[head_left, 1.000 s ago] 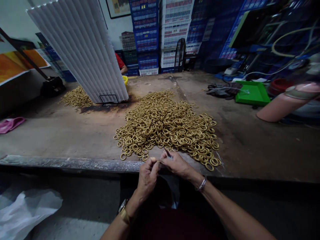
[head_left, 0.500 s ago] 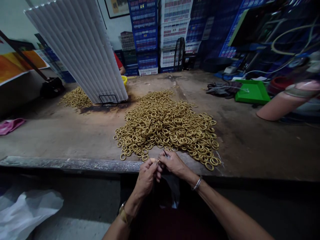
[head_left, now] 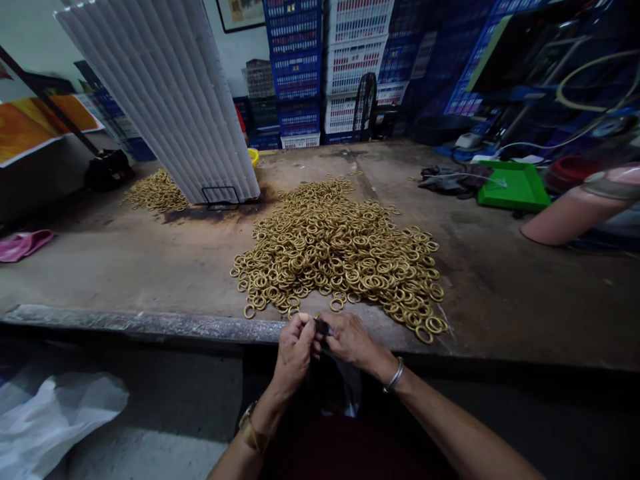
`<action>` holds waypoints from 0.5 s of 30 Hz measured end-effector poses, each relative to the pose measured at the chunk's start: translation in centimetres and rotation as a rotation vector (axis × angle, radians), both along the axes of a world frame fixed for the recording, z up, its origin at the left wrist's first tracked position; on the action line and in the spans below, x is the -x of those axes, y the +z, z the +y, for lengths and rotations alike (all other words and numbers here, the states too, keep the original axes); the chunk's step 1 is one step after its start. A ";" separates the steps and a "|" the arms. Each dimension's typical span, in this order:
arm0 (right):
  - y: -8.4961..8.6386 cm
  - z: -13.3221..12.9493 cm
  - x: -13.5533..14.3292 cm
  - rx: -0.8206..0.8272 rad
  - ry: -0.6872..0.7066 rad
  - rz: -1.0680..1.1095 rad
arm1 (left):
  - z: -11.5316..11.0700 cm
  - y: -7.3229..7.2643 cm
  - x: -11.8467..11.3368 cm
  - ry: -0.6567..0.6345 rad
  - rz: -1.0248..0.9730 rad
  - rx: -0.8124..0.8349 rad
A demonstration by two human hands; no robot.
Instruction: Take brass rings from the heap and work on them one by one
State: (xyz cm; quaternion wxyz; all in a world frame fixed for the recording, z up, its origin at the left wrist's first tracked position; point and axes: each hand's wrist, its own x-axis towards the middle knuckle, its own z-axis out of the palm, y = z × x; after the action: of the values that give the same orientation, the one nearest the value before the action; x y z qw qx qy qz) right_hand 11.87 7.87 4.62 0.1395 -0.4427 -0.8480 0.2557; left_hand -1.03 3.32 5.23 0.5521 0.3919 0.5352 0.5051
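Fingers of the right hand grip a dark tool, those of the left hand pinched, contents hidden — by the table's near edge, probably for reaching rings.

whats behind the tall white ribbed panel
Part of a small ring pile shows past the left edge of the panel, a yellow container and a bit of red past its right. Anything directly behind is hidden.

gold rings lie heaped on the table, a dark tool between the hands
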 end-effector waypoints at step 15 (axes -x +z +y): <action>-0.2 1.6 -1.7 -0.138 -0.380 -0.250 | -1.1 0.1 -0.1 -0.024 -0.500 0.116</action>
State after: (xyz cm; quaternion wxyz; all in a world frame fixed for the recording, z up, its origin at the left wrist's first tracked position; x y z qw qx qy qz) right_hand 13.56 9.49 4.43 0.1092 -0.6121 -0.7755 0.1093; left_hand -0.91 2.26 5.28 0.6948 0.2288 0.4057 0.5480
